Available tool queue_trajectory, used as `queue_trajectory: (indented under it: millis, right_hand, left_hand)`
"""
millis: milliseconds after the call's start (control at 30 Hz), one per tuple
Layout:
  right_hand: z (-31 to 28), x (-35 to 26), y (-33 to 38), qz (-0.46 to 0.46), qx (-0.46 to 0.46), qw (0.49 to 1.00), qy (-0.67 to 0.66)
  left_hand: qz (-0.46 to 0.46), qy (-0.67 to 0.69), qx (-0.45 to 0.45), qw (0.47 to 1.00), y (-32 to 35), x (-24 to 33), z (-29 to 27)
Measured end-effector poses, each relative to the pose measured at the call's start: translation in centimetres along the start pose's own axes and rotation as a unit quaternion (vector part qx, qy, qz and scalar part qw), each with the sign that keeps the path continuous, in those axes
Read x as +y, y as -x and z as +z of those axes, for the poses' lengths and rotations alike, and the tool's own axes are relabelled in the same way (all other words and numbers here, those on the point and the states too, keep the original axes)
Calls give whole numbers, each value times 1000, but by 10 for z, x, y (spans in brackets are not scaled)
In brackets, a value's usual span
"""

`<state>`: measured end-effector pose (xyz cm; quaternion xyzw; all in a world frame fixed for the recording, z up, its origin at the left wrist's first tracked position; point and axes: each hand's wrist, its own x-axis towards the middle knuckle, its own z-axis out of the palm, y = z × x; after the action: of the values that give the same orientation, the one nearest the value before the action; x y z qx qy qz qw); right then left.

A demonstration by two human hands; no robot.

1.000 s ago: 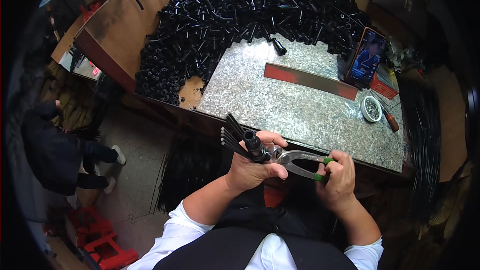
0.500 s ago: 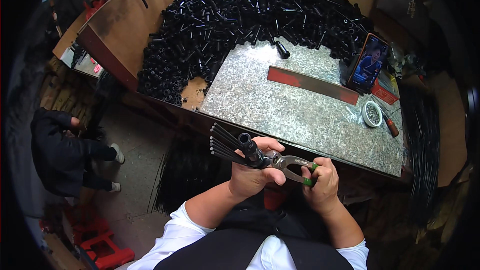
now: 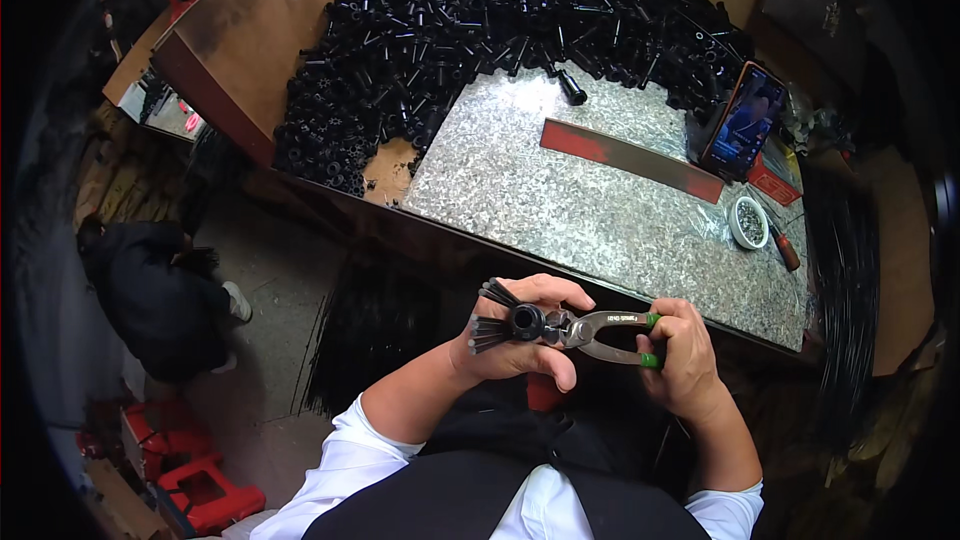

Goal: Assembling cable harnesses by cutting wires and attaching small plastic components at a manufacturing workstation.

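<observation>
My left hand [image 3: 490,356] is closed round a black tubular fitting [image 3: 526,320] whose open end faces up, with several thin black rods [image 3: 488,334] fanned out at its left side. My right hand [image 3: 684,358] grips pincers [image 3: 604,319] by their green-tipped handles, which stand apart. The jaws meet the right side of the fitting, between my left thumb and fingers. What exactly they bite on is too small to tell. Both hands are in front of the bench's near edge, over my lap.
A speckled stone slab [image 3: 500,180] lies on the bench, backed by a heap of black tubular parts [image 3: 450,30]. On it are a red-and-grey bar [image 3: 630,160], a small white bowl [image 3: 748,223], a screwdriver [image 3: 788,252] and a propped phone [image 3: 745,125]. Another person [image 3: 150,290] is at left.
My hands and the pincers have shifted right. The fitting has turned so its open end faces up, and the rods look bunched shorter. The other person has bent lower.
</observation>
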<state>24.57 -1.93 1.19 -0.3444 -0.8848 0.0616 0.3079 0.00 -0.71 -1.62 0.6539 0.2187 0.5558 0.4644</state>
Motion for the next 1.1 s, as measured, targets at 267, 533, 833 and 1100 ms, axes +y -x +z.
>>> queue_trajectory:
  millis: [267,533,833,1100]
  right_hand:
    - [-8,2,3,7,-43,999,-14]
    - [-4,-3,3,28,-55,995,-82]
    - [-8,-1,-2,39,-140,977,-156]
    - [-14,0,3,31,-144,986,-79]
  left_hand:
    - [8,-31,-11,999,-2,-1,2]
    - [27,-50,3,998,1,0,1]
    - [33,-35,-13,999,1,-6,-2]
    - [56,-53,-15,997,-5,-7,3]
